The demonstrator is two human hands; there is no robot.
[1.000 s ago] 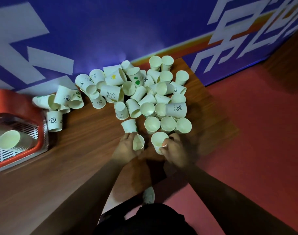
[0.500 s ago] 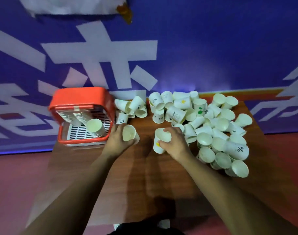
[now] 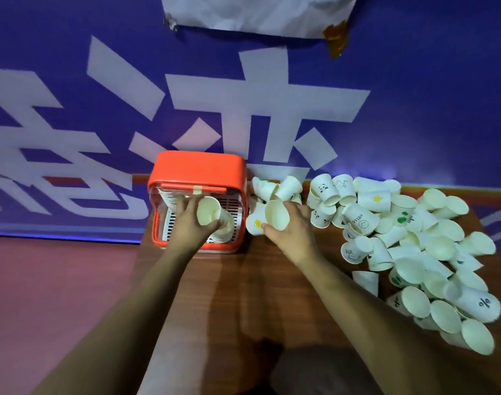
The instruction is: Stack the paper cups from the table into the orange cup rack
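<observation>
The left hand (image 3: 186, 223) is over the orange cup rack (image 3: 198, 169). Its fingers wrap a paper cup (image 3: 210, 213), mouth turned toward us, probably so it can slide onto the stack in the rack just under the fingertips. To the right, beside the rack, the right hand (image 3: 293, 232) grips a second cup (image 3: 276, 215), likely ready to go next. Farther right of those fingers, a big pile of cups (image 3: 414, 240) lies on the brown wooden table (image 3: 243, 295). A blue wall (image 3: 414, 95) stands behind.

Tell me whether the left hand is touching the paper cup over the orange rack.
Touching. The head view shows the left hand wrapped around the paper cup, fingers against its side, above the orange cup rack.
</observation>
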